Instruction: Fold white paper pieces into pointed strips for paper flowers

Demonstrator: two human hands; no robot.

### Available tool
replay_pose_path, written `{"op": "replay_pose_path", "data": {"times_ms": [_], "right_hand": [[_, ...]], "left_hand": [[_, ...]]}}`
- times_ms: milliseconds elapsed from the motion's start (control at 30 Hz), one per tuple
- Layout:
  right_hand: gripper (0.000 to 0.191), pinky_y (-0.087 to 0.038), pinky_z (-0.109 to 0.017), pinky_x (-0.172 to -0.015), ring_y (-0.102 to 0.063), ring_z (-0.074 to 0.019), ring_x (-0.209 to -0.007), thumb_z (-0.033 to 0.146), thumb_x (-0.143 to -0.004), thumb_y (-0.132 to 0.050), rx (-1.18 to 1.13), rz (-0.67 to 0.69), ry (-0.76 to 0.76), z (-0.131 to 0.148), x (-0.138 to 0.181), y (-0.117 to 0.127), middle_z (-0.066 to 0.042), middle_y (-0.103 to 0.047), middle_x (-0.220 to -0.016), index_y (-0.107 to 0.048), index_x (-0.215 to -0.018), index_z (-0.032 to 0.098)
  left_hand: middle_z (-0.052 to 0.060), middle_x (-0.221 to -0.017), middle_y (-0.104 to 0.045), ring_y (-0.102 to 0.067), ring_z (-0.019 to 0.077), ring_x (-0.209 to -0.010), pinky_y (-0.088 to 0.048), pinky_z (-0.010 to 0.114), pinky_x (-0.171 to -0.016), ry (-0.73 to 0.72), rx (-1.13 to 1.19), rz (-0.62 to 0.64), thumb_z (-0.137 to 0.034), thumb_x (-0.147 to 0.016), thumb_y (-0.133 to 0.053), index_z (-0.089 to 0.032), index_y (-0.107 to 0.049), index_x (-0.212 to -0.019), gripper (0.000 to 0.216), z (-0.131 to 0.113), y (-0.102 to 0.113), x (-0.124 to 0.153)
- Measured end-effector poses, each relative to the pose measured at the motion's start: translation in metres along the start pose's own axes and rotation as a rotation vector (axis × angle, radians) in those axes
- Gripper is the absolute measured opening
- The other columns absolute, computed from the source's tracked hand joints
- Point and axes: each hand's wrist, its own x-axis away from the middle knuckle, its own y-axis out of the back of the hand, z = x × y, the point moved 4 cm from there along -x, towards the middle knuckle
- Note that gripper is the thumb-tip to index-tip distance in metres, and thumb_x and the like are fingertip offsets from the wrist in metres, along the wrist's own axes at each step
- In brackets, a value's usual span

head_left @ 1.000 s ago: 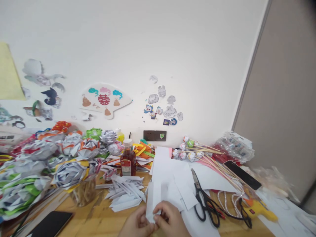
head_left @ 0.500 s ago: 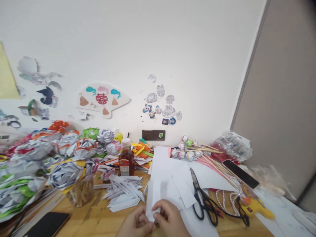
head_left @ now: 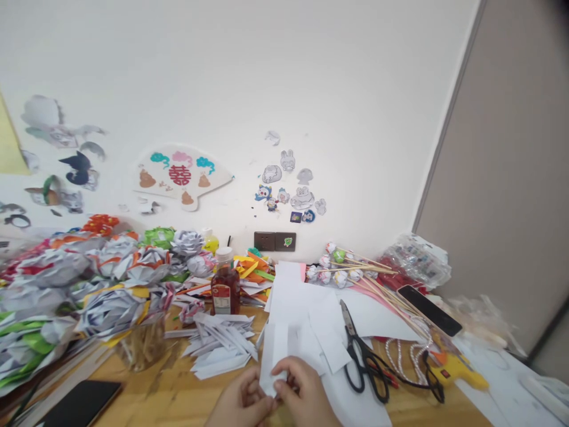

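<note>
Paper (head_left: 271,354) (creased): left hand (head_left: 244,396), right hand (head_left: 304,389) pinching.

Soft, diffuse light brightens the wall (head_left: 364,89), shadows are faint, and left-edge flowers (head_left: 35,341) look stretched and slightly blurred.

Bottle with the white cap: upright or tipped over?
Upright: the bottle stands with its white cap at the top and its label below.
</note>
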Motion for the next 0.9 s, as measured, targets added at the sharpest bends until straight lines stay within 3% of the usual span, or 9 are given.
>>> {"op": "replay_pose_path", "data": {"times_ms": [467, 733, 900], "right_hand": [[0.022, -0.039, -0.022, -0.057, -0.049, -0.0141, -0.06, 0.007, -0.067, -0.048, -0.054, 0.024, 0.008, -0.003, 0.002, -0.003, 0.002, -0.049, -0.061, -0.059, -0.083, 0.018], [0.018, -0.043, -0.026, -0.058, -0.055, -0.0154, -0.057, 0.025, -0.082, -0.041, -0.335, 0.077, 0.057, -0.008, 0.001, -0.005, 0.002, -0.05, -0.057, -0.051, -0.093, 0.015], [0.022, -0.043, -0.026, -0.057, -0.057, -0.0162, -0.061, 0.023, -0.075, -0.052, -0.326, 0.065, 0.056, -0.012, 0.0, -0.005, 0.001, -0.053, -0.063, -0.05, -0.095, 0.016]], "left_hand": [[-0.005, -0.056, -0.051, -0.03, 0.0026, -0.038, -0.025, 0.013, -0.033, -0.101, 0.03, 0.049, -0.045, -0.057, -0.07, -0.015, -0.056, -0.091, 0.048, -0.016, -0.003, 0.006], [-0.005, -0.057, -0.052, -0.033, 0.0032, -0.038, -0.027, 0.013, -0.032, -0.083, 0.076, 0.037, -0.047, -0.057, -0.07, -0.015, -0.051, -0.096, 0.054, -0.014, -0.002, 0.003], [-0.007, -0.049, -0.049, -0.032, 0.0022, -0.031, -0.027, 0.014, -0.03, -0.072, 0.063, 0.032, -0.052, -0.055, -0.069, -0.015, -0.051, -0.092, 0.055, -0.008, -0.001, -0.001]]}}
